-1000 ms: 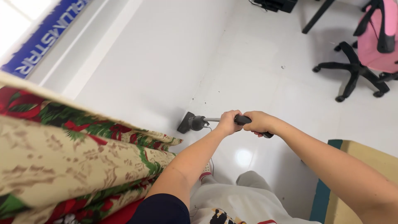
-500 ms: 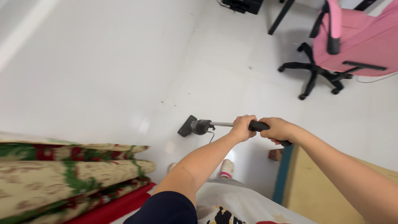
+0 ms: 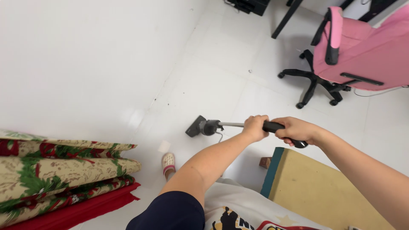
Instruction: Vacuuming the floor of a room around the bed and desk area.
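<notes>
A person grips a stick vacuum cleaner [image 3: 238, 126] with both hands above a white tiled floor [image 3: 221, 76]; the left hand [image 3: 254, 127] is closed around the metal tube just ahead of the black handle, the right hand [image 3: 296, 129] wrapped tight on the handle itself; the dark nozzle head [image 3: 197, 126] rests on the floor close to the white wall [image 3: 85, 59]; folded floral bedding [image 3: 55, 170] is stacked at lower left; a pink office chair [image 3: 358, 55] stands well apart at upper right; a slippered foot [image 3: 168, 162] shows below.
</notes>
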